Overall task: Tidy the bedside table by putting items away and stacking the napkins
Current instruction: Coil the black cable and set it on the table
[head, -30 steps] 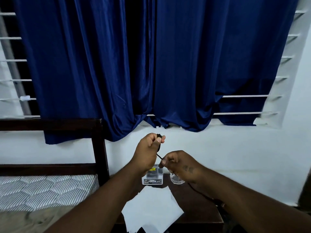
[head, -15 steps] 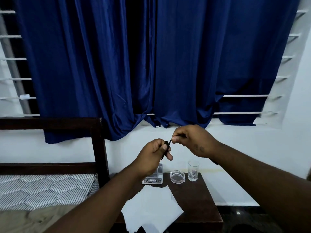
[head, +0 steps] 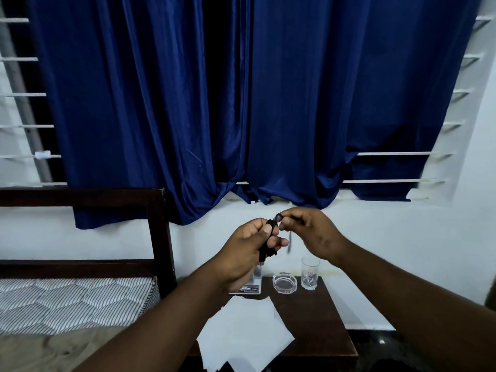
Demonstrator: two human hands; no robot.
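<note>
My left hand [head: 251,247] grips a bundle of thin black cable [head: 268,242] in front of me, above the bedside table [head: 330,326]. Just to its right, my right hand [head: 308,232] pinches the cable's free end beside the bundle. White napkins [head: 241,334] lie spread and overlapping on the near left part of the dark wooden table. At the table's back stand a small white box [head: 248,288], partly hidden by my left wrist, a glass ashtray [head: 284,283] and a drinking glass [head: 310,273].
A bed with a striped mattress [head: 67,299] and a dark wooden headboard [head: 158,237] stands to the left of the table. Blue curtains [head: 241,103] hang over the window behind it. A white wall runs behind the table.
My right hand rose from low near the table to the top of the bundle in my left hand and keeps looping the cable round it. The glass and ashtray came into view.
</note>
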